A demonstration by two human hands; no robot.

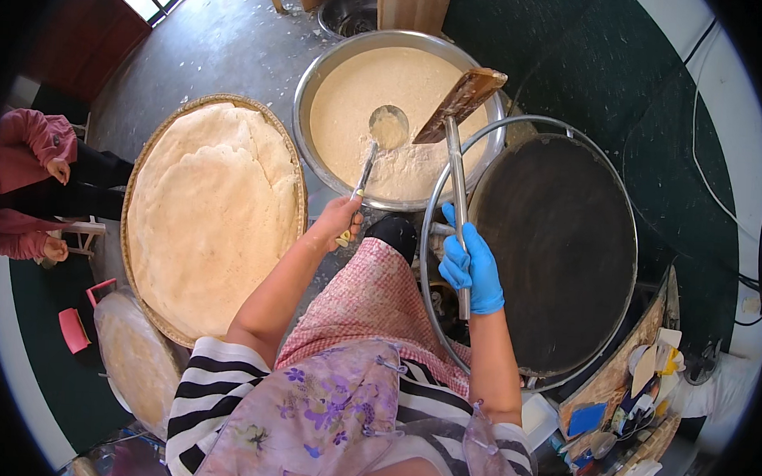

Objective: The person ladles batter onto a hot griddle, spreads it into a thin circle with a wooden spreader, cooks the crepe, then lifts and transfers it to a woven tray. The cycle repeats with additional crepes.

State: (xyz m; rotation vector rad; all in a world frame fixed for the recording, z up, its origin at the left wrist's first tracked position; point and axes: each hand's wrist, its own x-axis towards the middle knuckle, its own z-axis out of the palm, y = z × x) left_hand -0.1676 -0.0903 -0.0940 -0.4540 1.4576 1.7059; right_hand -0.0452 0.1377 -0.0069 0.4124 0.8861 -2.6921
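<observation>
My bare left hand (338, 219) grips a long-handled ladle (364, 173), whose round bowl (388, 126) is in the pale batter of a wide metal basin (305, 120). My blue-gloved right hand (471, 267) grips the metal handle of a T-shaped spreader (460, 105), its wooden blade raised over the basin's right side. Right of that hand lies a round black griddle (553, 254) inside a metal ring. To the left of my left hand, a woven round tray (128, 210) holds a stack of large pale flatbreads (212, 214).
A person in pink (36, 146) is at the far left. A covered round stack (133, 355) and a pink container (74, 330) are at lower left. Cluttered boards (582, 404) stand at lower right. A dark bowl (344, 11) and wooden furniture (408, 5) are behind the basin.
</observation>
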